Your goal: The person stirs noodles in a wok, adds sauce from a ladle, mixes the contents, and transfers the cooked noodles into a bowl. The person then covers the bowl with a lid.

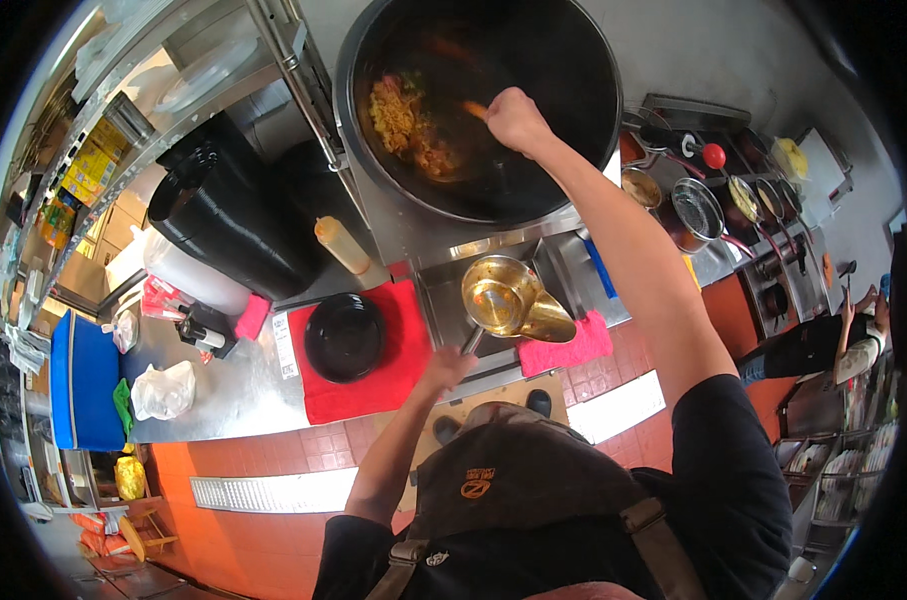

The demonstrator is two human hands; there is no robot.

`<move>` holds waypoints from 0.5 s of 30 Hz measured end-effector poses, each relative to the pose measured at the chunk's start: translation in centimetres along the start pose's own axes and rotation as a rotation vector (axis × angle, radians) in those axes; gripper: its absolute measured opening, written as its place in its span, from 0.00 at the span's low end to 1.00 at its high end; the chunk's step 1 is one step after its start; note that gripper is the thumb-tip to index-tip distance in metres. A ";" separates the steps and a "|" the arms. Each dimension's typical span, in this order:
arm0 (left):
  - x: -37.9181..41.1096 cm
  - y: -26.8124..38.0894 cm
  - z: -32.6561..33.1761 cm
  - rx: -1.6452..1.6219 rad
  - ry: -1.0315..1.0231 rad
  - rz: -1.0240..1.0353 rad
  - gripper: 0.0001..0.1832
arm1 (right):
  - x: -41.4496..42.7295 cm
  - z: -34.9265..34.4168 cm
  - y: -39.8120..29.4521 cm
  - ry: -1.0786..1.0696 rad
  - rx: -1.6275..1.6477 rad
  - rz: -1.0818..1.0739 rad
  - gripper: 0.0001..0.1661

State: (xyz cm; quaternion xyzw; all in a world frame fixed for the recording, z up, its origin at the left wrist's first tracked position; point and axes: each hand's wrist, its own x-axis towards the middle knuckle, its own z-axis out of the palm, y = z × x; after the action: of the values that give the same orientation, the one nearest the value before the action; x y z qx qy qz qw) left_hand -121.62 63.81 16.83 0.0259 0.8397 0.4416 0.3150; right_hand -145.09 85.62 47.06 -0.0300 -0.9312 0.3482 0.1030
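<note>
My right hand (518,120) is closed in a fist inside the large black cooking drum (479,214). A blurred orange stick-like thing (474,110) pokes out of that fist; what it is remains unclear. Yellow-brown food, apparently fried rice (395,112), lies along the drum's left inner wall, apart from the hand. My left hand (451,367) grips the handle of an oil-stained metal pan (491,289) over a steel sink (442,296). A spouted metal scoop or cup (549,319) overlaps the pan's right side; whether they are joined is hard to tell.
A black bowl (345,337) sits on a red cloth (408,352) at left, near a squeeze bottle (342,245) and a tall black bin (228,217). Pink cloth (566,345) drapes the sink's front edge. Strainers (697,206) and pans stand right; another person (813,349) is beyond.
</note>
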 end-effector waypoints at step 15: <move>8.4 -0.9 2.1 0.067 0.044 -0.208 0.23 | 2.6 -3.5 -1.7 -0.024 -0.418 -0.231 0.13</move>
State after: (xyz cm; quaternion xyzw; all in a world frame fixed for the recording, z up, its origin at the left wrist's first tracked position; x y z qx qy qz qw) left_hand -126.98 67.53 11.06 -0.0604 0.8589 0.3786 0.3395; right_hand -146.83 86.92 51.17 0.0600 -0.9815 0.1342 0.1225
